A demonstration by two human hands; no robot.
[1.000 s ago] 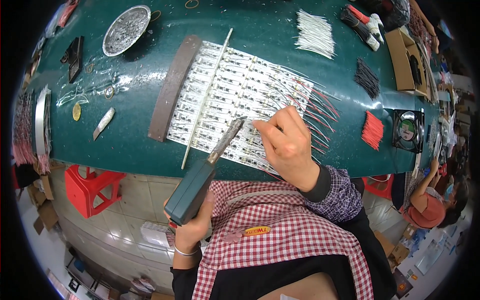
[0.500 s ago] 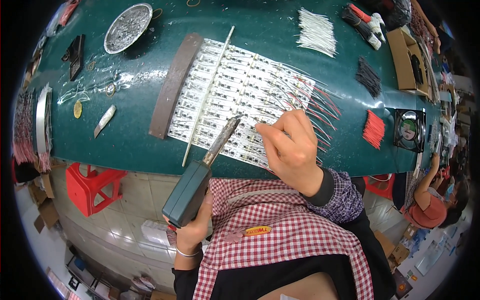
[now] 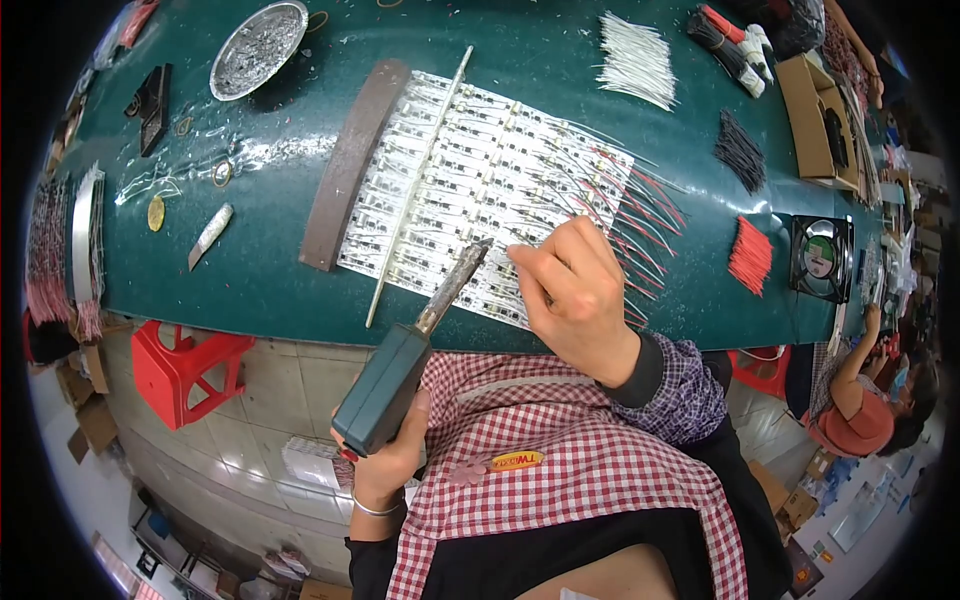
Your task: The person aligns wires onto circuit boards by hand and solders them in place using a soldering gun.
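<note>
My left hand [image 3: 393, 462] is wrapped round the dark green handle of a soldering iron [image 3: 384, 388]. Its dark metal tip lies over a white panel of small circuit boards [image 3: 480, 190], just left of my right fingertips. My right hand [image 3: 572, 290] hovers over the panel's near right part in a pinch, thumb against forefinger; whatever is between them is too small to make out. Red, white and dark wires [image 3: 640, 215] stick out from the panel's right side. A thin pale rod [image 3: 420, 185] lies across the boards, and a brown bar [image 3: 350, 170] runs along their left edge.
Bundles of white [image 3: 637, 62], black [image 3: 740, 150] and red wires [image 3: 750, 257] lie on the right, near a small black fan [image 3: 821, 258]. On the left are a metal bowl [image 3: 258, 50] of scraps and a utility knife [image 3: 211, 237]. A co-worker [image 3: 850, 415] sits far right.
The soldering iron has shifted slightly right and its tip is a little nearer my right fingertips. My right hand keeps its pinch and has barely moved.
</note>
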